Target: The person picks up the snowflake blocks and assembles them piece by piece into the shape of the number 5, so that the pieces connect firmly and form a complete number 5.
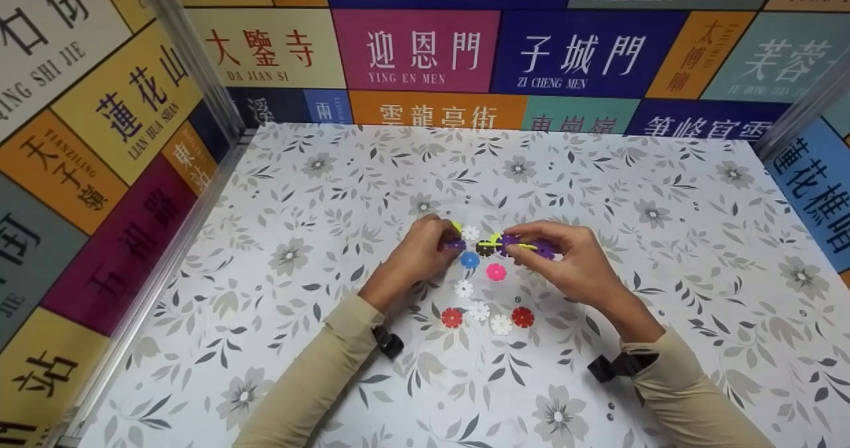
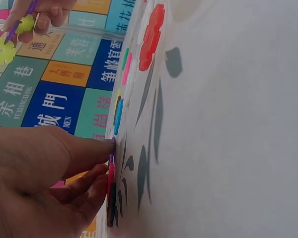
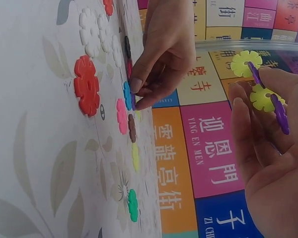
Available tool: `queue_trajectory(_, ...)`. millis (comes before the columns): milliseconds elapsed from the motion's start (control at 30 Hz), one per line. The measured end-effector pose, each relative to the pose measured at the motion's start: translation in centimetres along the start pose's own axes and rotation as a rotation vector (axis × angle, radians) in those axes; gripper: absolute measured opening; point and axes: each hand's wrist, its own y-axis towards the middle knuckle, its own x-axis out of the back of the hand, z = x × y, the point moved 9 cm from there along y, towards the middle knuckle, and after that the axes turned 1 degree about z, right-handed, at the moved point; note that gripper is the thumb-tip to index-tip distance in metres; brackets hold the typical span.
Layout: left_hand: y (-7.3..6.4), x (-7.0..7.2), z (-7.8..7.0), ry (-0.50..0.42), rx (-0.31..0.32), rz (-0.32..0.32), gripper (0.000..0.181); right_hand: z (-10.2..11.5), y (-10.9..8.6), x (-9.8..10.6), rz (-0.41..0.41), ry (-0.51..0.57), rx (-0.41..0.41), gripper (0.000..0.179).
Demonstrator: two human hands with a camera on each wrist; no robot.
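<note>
Purple disc pinched beside the blue disc, joined chain held to its right

The blue disc (image 1: 470, 260) lies flat on the floral tabletop (image 1: 372, 176). Just to its left and slightly beyond it, the left hand (image 1: 418, 252) pinches a purple disc (image 1: 456, 244) narrowly between thumb and fingertips, low at the surface. To the right of the blue disc and raised above the tabletop, the right hand (image 1: 574, 260) holds a chain (image 3: 259, 100) of interlocked yellow and purple notched discs, its fingers bent around the pieces.

Beyond the blue disc sits a white disc (image 1: 470, 233); a dark brown disc (image 1: 485, 249) is just to its right, with a pink disc (image 1: 496, 272) on that side but nearer the person. Farther below the blue disc come three more white discs (image 1: 463, 289), flanked by a left red disc (image 1: 452, 317) and a right red disc (image 1: 522, 316).
</note>
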Motion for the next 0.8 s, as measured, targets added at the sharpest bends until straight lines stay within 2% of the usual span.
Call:
queue_trajectory(233, -0.1, 0.0, 0.4, -0.032, 0.042, 0.025, 0.029, -0.2, -0.1, -0.1, 0.004, 0.005, -0.006, 0.026)
queue_trajectory(433, 0.1, 0.0, 0.2, -0.089, -0.001, 0.017, 0.029, -0.2, -0.1, -0.1, 0.001, -0.003, -0.002, 0.026)
queue_trajectory(533, 0.2, 0.5, -0.1, -0.121, -0.035, -0.019, 0.024, -0.2, -0.1, 0.0, -0.001, -0.005, -0.007, 0.026)
queue_trajectory(667, 0.0, 1.6, -0.7, -0.193, -0.058, -0.097, 0.015, -0.2, -0.1, 0.2, -0.004, -0.013, -0.008, 0.026)
queue_trajectory(800, -0.6, 2.9, -1.9, -0.315, -0.079, -0.166, 0.009, 0.0, -0.1, 0.4, -0.01, -0.025, 0.009, 0.026)
